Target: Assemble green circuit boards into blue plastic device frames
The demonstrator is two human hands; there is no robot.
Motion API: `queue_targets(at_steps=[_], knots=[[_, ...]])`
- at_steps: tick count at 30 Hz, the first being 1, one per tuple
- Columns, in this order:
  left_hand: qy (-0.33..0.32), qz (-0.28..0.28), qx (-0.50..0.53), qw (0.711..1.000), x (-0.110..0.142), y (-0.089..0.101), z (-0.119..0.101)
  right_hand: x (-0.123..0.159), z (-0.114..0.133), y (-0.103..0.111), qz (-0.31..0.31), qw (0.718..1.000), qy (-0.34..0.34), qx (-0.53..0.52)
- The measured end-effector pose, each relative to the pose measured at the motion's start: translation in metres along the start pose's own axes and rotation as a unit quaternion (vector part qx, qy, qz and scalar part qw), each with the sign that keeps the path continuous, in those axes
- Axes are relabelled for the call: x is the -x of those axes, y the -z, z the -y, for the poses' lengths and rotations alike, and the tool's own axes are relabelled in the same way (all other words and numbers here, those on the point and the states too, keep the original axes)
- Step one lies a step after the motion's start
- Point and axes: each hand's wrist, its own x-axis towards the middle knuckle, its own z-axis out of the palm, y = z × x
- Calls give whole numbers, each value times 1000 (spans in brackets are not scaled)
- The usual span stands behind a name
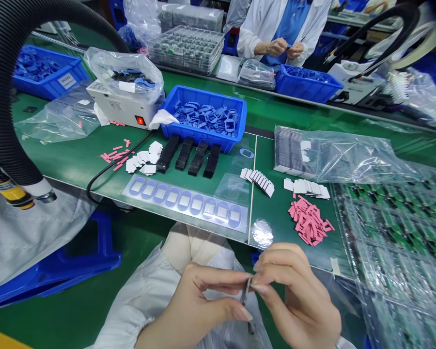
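Observation:
Just past the table's front edge, over my lap, my left hand (203, 303) grips a thin, flat greyish part (246, 293) between thumb and fingers. It is turned edge-on, so I cannot tell whether it is a small circuit board. My right hand (294, 295) pinches the upper edge of the same part with thumb and fingertips. Nearest to the hands on the green table lie a round heap of small clear pieces (262, 233) and a pile of pink strips (309, 220). White rectangular pads (257, 181) lie in a slanting row behind them.
Clear trays of green circuit boards (403, 232) fill the right side. A blue bin (203, 133) of blue frames stands behind black stacks (167, 154) and a sheet of oval stickers (131, 191). A black hose (2, 97) arches at left. A co-worker's hands (283, 48) work opposite.

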Motion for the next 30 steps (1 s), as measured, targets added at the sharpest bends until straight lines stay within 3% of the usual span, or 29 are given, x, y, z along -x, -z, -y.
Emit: queue_targets(at_steps=[4, 7, 10, 13, 15, 20, 23, 26, 28, 30], knots=[[9, -50, 110, 993, -8, -2, 8, 14, 3, 1, -20, 997, 32, 71], [3, -106, 136, 985, -15, 2, 10, 22, -14, 6, -54, 995, -76, 40], [-3, -134, 131, 982, -19, 7, 9, 28, -52, 6, -50, 970, -174, 162], [-12, -120, 121, 985, -19, 8, 8, 33, -85, -1, -62, 952, -164, 250], [-18, -106, 101, 989, -18, 7, 6, 37, -93, -5, -60, 950, -149, 269], [-50, -126, 15, 991, -14, 2, -3, 43, -87, -3, 22, 955, -26, 295], [-57, -137, -28, 988, -14, 1, -9, 39, -79, 2, 22, 970, -22, 240], [-31, -92, 43, 994, -15, 3, -8, 27, -62, 6, -1, 993, -80, 91], [25, 6, 132, 991, -17, 6, -5, 15, -47, 8, 31, 995, -88, -22], [102, 116, 180, 972, -17, 9, -1, 3, -35, 10, 102, 986, -63, -119]])
